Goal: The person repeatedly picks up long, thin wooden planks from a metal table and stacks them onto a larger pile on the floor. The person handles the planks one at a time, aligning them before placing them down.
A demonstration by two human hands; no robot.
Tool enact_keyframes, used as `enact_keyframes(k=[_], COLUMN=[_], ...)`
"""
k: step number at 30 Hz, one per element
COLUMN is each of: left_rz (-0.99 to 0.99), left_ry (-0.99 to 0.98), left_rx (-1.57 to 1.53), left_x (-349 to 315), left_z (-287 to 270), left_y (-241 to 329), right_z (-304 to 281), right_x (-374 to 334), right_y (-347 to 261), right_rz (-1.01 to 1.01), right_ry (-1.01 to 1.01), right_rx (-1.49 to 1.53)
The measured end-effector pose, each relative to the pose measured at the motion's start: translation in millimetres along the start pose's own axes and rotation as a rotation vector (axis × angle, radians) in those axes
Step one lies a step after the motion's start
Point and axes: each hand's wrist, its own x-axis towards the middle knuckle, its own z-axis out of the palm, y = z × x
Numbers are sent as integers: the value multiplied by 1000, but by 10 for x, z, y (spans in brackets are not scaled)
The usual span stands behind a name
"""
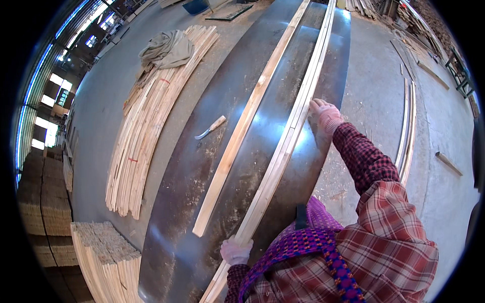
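A narrow bundle of long wooden strips runs lengthwise along the dark, curved-looking tabletop. My left hand, in a pale glove, is closed over the near part of these strips. Farther along, my gloved right hand has its fingers bent against their right edge; its grip is partly hidden. A single wooden board lies apart on the left, roughly parallel to the strips. Beyond that board rests a curved-blade knife with a wooden handle, touched by neither hand.
Left of the table, a long stack of strips tied with red bands lies on the floor, a grey-brown cloth over its far end. Stacked wood stands at the near left. More strips and an offcut lie right.
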Motion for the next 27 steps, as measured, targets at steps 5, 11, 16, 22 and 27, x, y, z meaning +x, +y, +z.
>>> enact_keyframes(k=[5,11,16,22,27], left_rz=[15,41,17,-24,-37], left_ry=[38,94,58,-16,-79], left_rx=[-35,-81,1,37,2], left_x=[14,10,-7,-27,-11], left_z=[10,168,95,-62,-49], left_y=[-13,-98,-56,23,9], right_z=[578,404,897,564,481], right_x=[-165,-354,-475,-421,-529], right_y=[-265,-755,-897,-1053,-1671], right_rz=[-165,-254,-188,-375,-575], right_ry=[-13,12,199,-92,66], right_rx=[-172,-379,-461,-257,-77])
